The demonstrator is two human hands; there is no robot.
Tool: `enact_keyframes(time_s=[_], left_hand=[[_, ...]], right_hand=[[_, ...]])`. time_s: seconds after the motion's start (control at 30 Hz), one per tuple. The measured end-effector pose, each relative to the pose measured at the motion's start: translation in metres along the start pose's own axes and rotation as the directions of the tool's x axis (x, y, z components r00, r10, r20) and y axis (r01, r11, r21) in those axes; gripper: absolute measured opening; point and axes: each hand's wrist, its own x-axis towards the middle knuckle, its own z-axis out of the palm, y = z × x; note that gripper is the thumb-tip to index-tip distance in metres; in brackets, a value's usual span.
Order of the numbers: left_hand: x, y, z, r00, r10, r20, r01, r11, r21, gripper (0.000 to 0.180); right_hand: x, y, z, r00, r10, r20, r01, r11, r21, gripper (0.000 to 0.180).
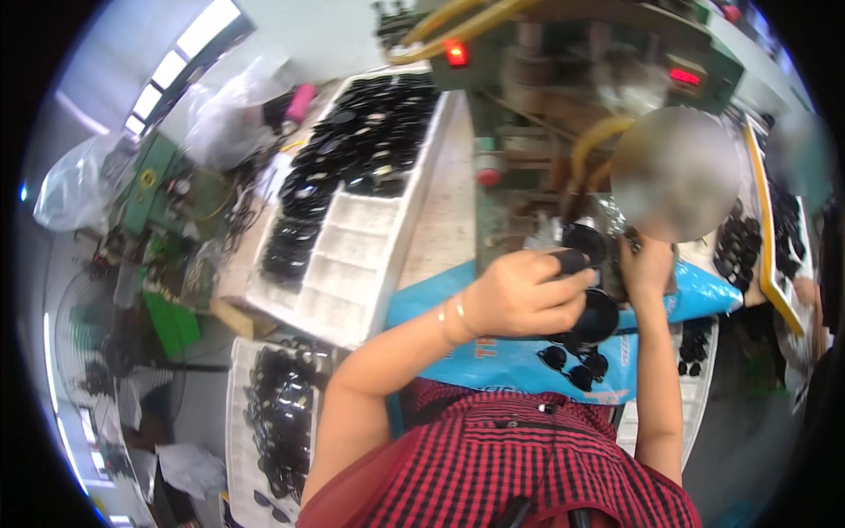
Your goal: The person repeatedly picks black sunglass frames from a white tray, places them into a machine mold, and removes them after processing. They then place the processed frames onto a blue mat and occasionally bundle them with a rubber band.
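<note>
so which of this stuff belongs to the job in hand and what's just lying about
Likely part of it, judging by position and matching look:
dark round lenses in the left grip
dark glasses on the blue sheet
white tray of black eyewear

Seemingly just lying about:
clear plastic bag
pink cylinder
crumpled pale bag

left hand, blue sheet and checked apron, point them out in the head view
Left hand (526, 297): head view, back of the hand.
Blue sheet (519, 375): head view, bare part.
Checked apron (466, 462): head view, front.
</note>
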Motion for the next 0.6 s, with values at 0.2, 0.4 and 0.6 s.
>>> enact_keyframes(time_s=[0.2,0.4,0.6], left_hand=[[-0.027,0.012,-0.018,0.984,-0.171,-0.047,0.176,0.976,0.128,0.019],[-0.121,-0.114,-0.090,0.851,-0.522,0.061,0.356,0.658,0.663,0.008],[-0.188,-0.181,-0.109,0.681,-0.584,0.443,0.174,0.716,0.676,0.009]], right_hand=[[-0.001,-0.004,-0.011,0.989,0.063,-0.136,-0.048,0.993,0.111,0.016],[-0.001,-0.015,-0.033,0.984,0.073,-0.166,-0.020,0.954,0.299,0.015],[0.003,-0.001,-0.011,0.987,0.123,-0.104,-0.080,0.934,0.347,0.016]])
